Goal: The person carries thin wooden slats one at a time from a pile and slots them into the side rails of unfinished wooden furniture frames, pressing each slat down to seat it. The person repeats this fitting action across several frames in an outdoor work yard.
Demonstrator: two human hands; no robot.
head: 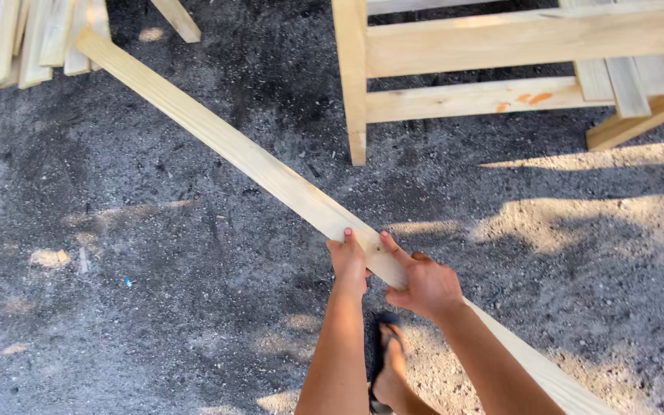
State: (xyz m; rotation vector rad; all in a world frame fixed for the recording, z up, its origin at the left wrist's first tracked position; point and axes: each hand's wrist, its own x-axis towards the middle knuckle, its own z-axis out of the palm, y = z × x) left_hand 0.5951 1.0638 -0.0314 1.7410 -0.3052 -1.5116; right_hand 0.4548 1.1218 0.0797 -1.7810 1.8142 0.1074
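Both hands — left hand (350, 261), right hand (424, 286) — wrap tight around the long pale wooden plank (232, 150); it may slip onto the sandalled foot (390, 369).

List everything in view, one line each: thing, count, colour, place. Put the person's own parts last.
Long flat pale wooden plank: one, light yellow, slanting from the top left stack down to the lower right, held near its middle.
Stack of pale wooden slats: several, exact count unclear, light yellow, top left corner.
Pale wooden frame of posts and rails: one, light yellow with small orange marks, top right.
Dark gravelly ground: grey-black, with sunlit patches on the right.
Dark sandal: one, on the person's foot, bottom centre.
Left hand: fingers gripping the plank's edge.
Right hand: fingers gripping the plank.
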